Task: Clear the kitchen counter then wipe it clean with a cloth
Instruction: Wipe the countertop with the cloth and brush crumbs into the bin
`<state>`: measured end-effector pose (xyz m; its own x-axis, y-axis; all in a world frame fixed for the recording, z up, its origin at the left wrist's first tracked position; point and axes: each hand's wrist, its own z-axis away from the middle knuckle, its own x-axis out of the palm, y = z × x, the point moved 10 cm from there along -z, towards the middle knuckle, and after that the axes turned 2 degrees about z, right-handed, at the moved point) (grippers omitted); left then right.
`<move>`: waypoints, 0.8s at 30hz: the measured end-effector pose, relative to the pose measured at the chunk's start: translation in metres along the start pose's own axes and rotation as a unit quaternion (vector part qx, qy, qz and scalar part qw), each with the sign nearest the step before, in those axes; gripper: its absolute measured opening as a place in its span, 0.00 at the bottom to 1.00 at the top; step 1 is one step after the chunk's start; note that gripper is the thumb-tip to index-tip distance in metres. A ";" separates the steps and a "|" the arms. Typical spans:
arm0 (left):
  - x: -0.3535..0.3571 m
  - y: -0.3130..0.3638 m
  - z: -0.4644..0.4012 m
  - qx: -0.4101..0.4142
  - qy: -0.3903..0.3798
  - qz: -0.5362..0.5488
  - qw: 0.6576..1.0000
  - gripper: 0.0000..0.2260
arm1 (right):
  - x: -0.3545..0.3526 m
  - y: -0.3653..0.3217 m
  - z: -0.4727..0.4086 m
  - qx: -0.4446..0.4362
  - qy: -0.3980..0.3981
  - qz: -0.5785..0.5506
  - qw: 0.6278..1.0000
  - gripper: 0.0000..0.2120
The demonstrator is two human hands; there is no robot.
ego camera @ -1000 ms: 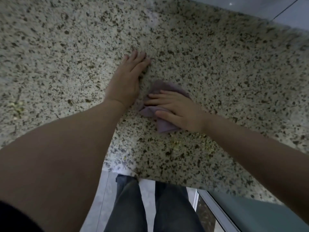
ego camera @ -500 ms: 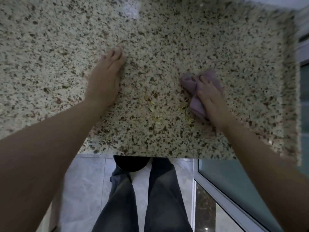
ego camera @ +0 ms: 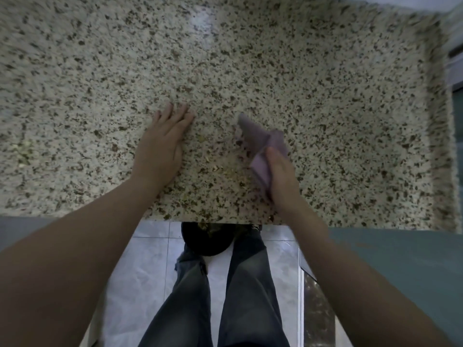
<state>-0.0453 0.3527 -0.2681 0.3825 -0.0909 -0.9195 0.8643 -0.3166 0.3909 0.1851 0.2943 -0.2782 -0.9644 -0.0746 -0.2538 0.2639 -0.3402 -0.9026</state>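
A: Left hand (ego camera: pixel 161 146)?
B: Flat, fingers straight, on the counter (ego camera: pixel 325 96).
A: Right hand (ego camera: pixel 281 176)?
B: Gripping the purple cloth (ego camera: pixel 260 144) — cloth on the counter, near the front edge.

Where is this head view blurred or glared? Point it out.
Head view: dim overall; a pale glare patch on the speckled granite counter near the top; motion blur smears the purple cloth and right hand; the counter's edges bow from wide-angle distortion; left hand sharper.
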 end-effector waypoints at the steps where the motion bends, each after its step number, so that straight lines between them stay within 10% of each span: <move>1: 0.000 0.000 0.001 0.000 0.002 -0.001 1.000 0.24 | -0.018 0.003 -0.007 0.016 0.022 0.004 1.000 0.20; 9: 0.002 -0.005 0.001 -0.014 0.013 0.010 1.000 0.25 | 0.001 -0.050 -0.129 -0.035 -0.041 0.162 0.985 0.17; 24: 0.001 -0.012 0.000 -0.025 0.031 0.052 0.998 0.20 | 0.117 -0.068 -0.068 -0.192 -0.309 0.288 0.886 0.15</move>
<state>-0.0549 0.3562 -0.2738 0.4891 -0.0621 -0.8700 0.8334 -0.2608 0.4872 0.0558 0.3727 -0.2702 -0.4623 -0.6721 -0.5784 0.5877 0.2561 -0.7674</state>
